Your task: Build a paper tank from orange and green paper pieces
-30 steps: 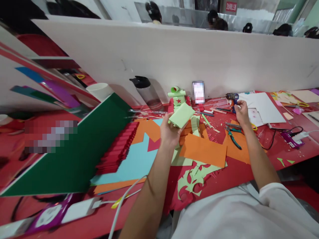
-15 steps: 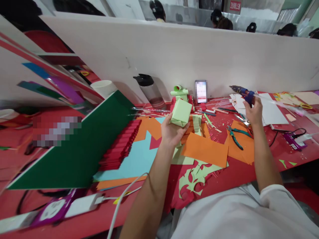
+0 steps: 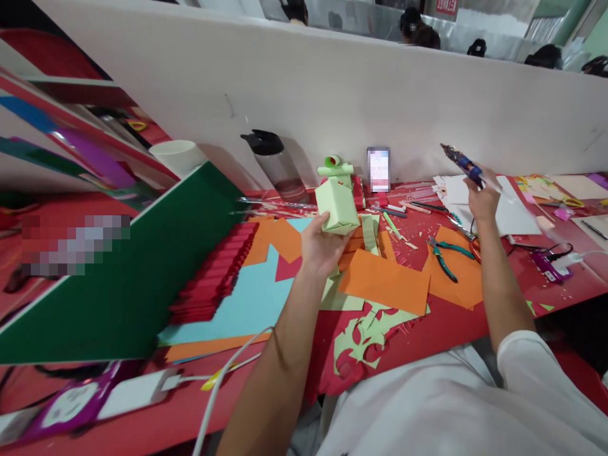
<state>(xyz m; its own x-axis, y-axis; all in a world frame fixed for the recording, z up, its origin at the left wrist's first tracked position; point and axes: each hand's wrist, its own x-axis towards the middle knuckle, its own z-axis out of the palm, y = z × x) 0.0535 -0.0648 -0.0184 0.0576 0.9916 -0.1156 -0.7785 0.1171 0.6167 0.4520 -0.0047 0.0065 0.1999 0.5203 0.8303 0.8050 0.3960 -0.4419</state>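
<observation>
1. Left hand: fingers curled under and around a pale green paper box, holding it raised above the bench with one broad face turned up toward the camera, probably so that face can be worked on.
2. Right hand: closed around the grip of a glue gun, lifted clear of the bench and well apart from the box; the nozzle points up and away from the body, which keeps the tip off the paper below.
3. Just beyond the left hand: a green paper figure with a rolled top stands against the white partition, with a phone propped beside it and a dark-lidded bottle further to the left.
4. Between the two hands, on the bench: orange paper sheets and a pair of pliers with green handles.
5. Below the left wrist: a light blue sheet and green cut-out scraps.
6. To the left of the left forearm: a stack of red paper strips against a large dark green board.
</observation>
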